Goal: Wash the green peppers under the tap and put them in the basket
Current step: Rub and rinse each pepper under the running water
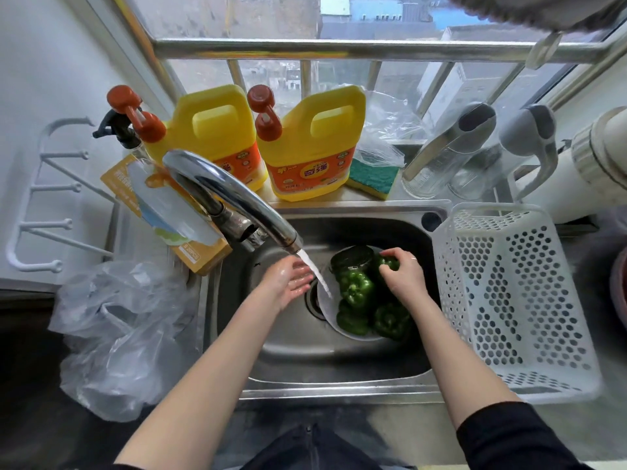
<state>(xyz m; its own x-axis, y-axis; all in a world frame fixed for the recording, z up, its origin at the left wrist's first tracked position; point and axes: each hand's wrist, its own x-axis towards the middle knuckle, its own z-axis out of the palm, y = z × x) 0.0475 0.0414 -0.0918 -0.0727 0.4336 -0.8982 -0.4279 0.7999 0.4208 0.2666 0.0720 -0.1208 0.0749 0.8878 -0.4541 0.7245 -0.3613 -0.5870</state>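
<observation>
A home kitchen: steel sink [237, 334], running tap [234, 198], dish-soap jugs [312, 147] and sponge [371, 178] on the windowsill.

Only 1 view is given, taken from a head-worn wide-angle camera. The scene is looked down on steeply, facing a window, from close above the sink [339, 364]. Straight lines are bowed toward the edges. Both forearms are seen entering from below.
</observation>
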